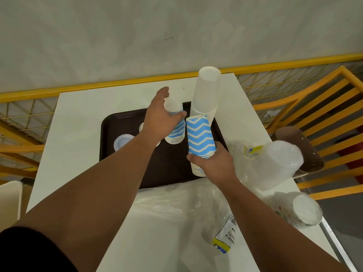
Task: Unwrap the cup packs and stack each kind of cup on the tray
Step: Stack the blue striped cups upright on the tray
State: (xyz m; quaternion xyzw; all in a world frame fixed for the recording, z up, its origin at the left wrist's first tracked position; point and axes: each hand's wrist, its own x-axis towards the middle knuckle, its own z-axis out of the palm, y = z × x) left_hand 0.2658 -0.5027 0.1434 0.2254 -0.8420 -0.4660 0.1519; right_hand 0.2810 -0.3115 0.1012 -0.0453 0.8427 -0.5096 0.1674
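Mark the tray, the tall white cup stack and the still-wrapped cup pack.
tray (pixel 125 117): head view, bare far-left corner of its dark rim.
tall white cup stack (pixel 206 91): head view, side wall of the top cup.
still-wrapped cup pack (pixel 303 210): head view, white end facing the camera.

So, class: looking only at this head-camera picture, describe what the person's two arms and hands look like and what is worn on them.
Both forearms are bare from elbow to wrist. The left hand and right hand wear no gloves, and no rings, watch or bracelet show. A dark, black-looking short sleeve covers the left upper arm at the bottom edge. The right arm's upper part lies outside the picture, so any sleeve there cannot be seen.
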